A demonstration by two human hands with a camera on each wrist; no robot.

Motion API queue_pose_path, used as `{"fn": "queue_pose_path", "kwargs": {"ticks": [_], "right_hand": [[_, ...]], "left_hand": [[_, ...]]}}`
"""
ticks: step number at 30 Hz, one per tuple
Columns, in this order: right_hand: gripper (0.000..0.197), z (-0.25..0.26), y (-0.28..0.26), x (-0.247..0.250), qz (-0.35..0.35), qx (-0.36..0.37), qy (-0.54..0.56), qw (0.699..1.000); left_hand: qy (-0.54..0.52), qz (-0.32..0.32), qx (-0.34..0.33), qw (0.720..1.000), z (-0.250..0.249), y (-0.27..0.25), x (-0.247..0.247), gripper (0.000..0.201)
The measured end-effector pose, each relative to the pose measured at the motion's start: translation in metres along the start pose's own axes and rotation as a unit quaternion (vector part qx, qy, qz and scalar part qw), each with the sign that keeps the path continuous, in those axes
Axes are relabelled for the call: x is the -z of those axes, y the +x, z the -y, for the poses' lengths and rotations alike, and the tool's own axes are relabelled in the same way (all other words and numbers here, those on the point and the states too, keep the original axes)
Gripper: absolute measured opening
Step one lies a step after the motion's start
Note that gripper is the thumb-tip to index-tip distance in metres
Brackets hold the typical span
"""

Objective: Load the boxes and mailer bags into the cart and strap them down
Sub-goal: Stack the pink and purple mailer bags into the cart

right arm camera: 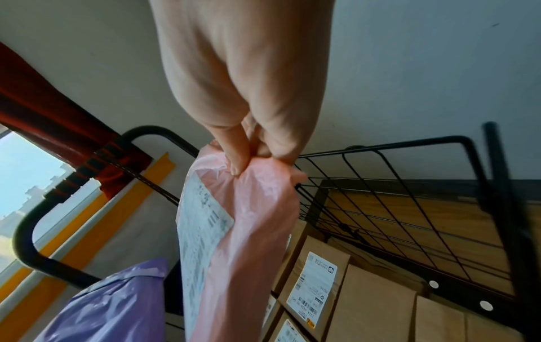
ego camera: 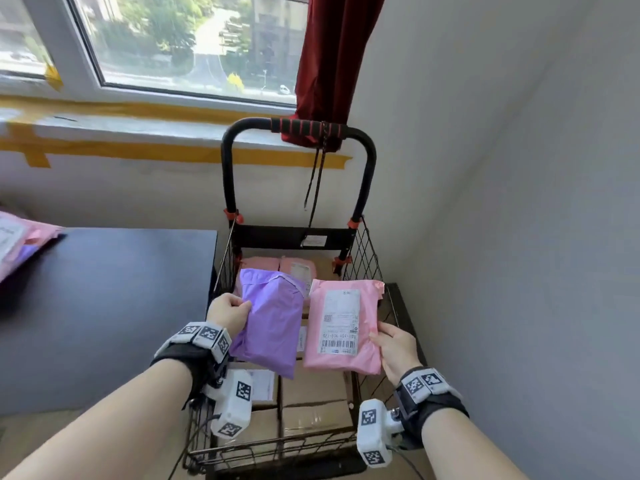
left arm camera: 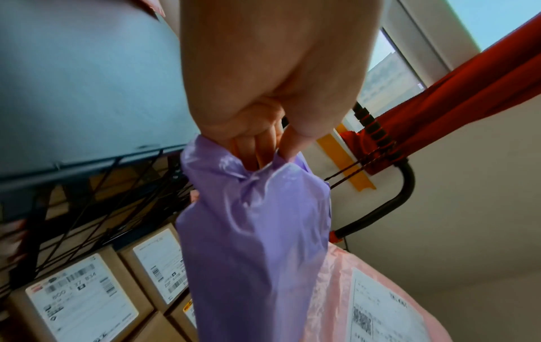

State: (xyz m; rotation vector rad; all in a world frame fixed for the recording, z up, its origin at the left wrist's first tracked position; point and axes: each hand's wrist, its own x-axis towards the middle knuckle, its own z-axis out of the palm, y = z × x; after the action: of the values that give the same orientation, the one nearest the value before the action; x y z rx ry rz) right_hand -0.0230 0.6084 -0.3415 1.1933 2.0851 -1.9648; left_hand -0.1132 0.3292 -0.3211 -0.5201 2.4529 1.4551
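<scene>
My left hand (ego camera: 230,311) pinches the edge of a purple mailer bag (ego camera: 268,322), held above the black wire cart (ego camera: 367,258). In the left wrist view its fingers (left arm camera: 257,148) curl into the purple mailer bag (left arm camera: 254,243). My right hand (ego camera: 394,348) grips a pink mailer bag (ego camera: 341,327) with a white shipping label, beside the purple one. The right wrist view has my fingers (right arm camera: 237,157) pinching the pink mailer bag (right arm camera: 243,231). Brown cardboard boxes (ego camera: 311,400) with labels fill the cart's bottom, and pink mailers (ego camera: 277,265) lie at its far end.
A dark table (ego camera: 104,299) stands left of the cart, with more pink and purple mailers (ego camera: 17,240) at its far left edge. A cord (ego camera: 317,178) hangs from the cart handle (ego camera: 308,128). A red curtain (ego camera: 332,57) and a white wall are close on the right.
</scene>
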Motion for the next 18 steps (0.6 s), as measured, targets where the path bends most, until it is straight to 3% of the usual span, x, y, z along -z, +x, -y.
{"fn": "queue_pose_path", "kwargs": {"ticks": [2, 6, 9, 10, 12, 15, 18], "right_hand": [[0.023, -0.004, 0.028, 0.005, 0.015, -0.011, -0.028, 0.999], [0.025, -0.02, 0.079, -0.001, 0.033, -0.03, -0.078, 0.996], [0.027, -0.038, 0.111, -0.014, 0.043, -0.055, -0.086, 0.994], [0.027, -0.043, 0.121, -0.02, 0.048, -0.065, -0.09, 0.993], [0.028, -0.056, 0.142, -0.031, 0.056, -0.083, -0.101, 0.99], [0.03, -0.072, 0.172, -0.049, 0.073, -0.108, -0.109, 0.986], [0.034, -0.087, 0.196, -0.066, 0.08, -0.138, -0.105, 0.982]], "left_hand": [[0.02, -0.036, 0.023, 0.999, 0.0, 0.003, -0.022, 0.01], [0.061, -0.067, 0.065, 0.994, 0.014, 0.025, -0.06, 0.02], [0.063, -0.085, 0.106, 0.989, 0.032, 0.052, -0.082, 0.012], [0.065, -0.09, 0.117, 0.987, 0.038, 0.062, -0.089, 0.017], [0.071, -0.092, 0.134, 0.984, 0.05, 0.083, -0.102, 0.018], [0.079, -0.093, 0.154, 0.98, 0.071, 0.113, -0.118, 0.003], [0.086, -0.084, 0.178, 0.977, 0.093, 0.138, -0.123, 0.006]]}}
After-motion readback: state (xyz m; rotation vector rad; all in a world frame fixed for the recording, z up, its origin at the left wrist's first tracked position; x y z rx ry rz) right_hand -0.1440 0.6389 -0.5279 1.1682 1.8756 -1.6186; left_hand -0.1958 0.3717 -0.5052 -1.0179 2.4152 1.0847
